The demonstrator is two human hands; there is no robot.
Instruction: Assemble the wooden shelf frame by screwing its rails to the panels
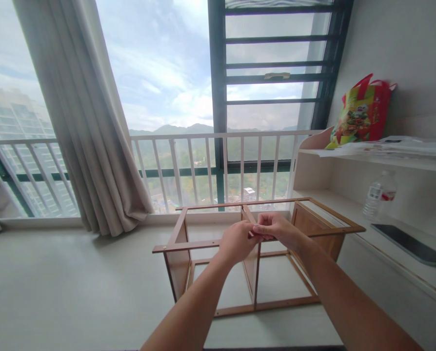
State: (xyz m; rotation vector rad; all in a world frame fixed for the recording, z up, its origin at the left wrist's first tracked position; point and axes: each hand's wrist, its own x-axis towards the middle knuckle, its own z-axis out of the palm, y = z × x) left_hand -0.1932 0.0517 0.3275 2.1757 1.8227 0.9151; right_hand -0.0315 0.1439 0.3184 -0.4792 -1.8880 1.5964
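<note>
Over on the far left a grey curtain (89, 131) is hanging down to the floor (57, 287), with the white balcony railing (203, 161) running behind the glass. Moving in, a wooden frame (177, 243) is standing on the floor just below the window, open-sided, its top rails level. The left hand (236, 241) is curling over the front top rail right where the middle upright meets it, fingers closed on the wood. The right hand (276, 229) is pressing in against it, touching, fingertips pinching at that same joint; whatever small piece may be between them is too hidden to tell. Further right, a plastic water bottle (379, 192) is standing on the lower shelf (331, 200), and a red shopping bag (362, 112) is leaning on the top one.
</note>
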